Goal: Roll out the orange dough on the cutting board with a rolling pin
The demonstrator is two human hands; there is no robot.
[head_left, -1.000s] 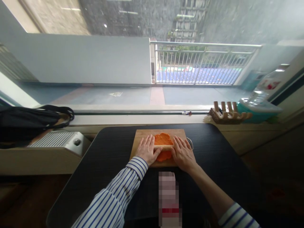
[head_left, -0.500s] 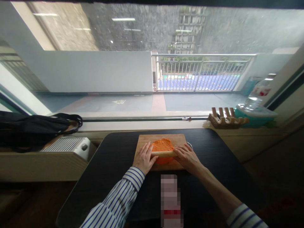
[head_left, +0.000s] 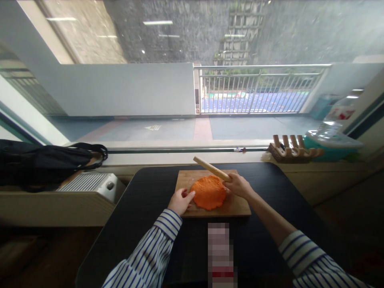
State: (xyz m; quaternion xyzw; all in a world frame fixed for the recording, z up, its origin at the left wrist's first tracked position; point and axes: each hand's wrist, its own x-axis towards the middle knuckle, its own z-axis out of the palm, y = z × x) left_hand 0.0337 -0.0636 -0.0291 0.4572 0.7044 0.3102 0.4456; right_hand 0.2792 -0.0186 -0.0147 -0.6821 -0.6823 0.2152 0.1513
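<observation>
A flattened round sheet of orange dough [head_left: 208, 194] lies on a wooden cutting board [head_left: 240, 210]. My right hand [head_left: 239, 185] grips one end of a pale wooden rolling pin [head_left: 211, 168], which is lifted and slants up toward the far left over the board. At the dough's left edge is my left hand [head_left: 181, 200], its fingers loosely curled and its thumb apart from them. That thumb's tip meets the rim of the dough; whether it presses on it I cannot tell.
The board rests on a black table [head_left: 144, 208] below a window. On the sill at right stand a wooden rack [head_left: 292, 152], a teal container [head_left: 333, 146] and a clear bottle [head_left: 333, 120]. A black bag [head_left: 48, 164] and a white heater [head_left: 105, 186] are at left.
Both hands were on the rolling pin across the dough. The left hand has let go and sits at the dough's left edge; the right hand has raised and tilted the pin, uncovering the dough.
</observation>
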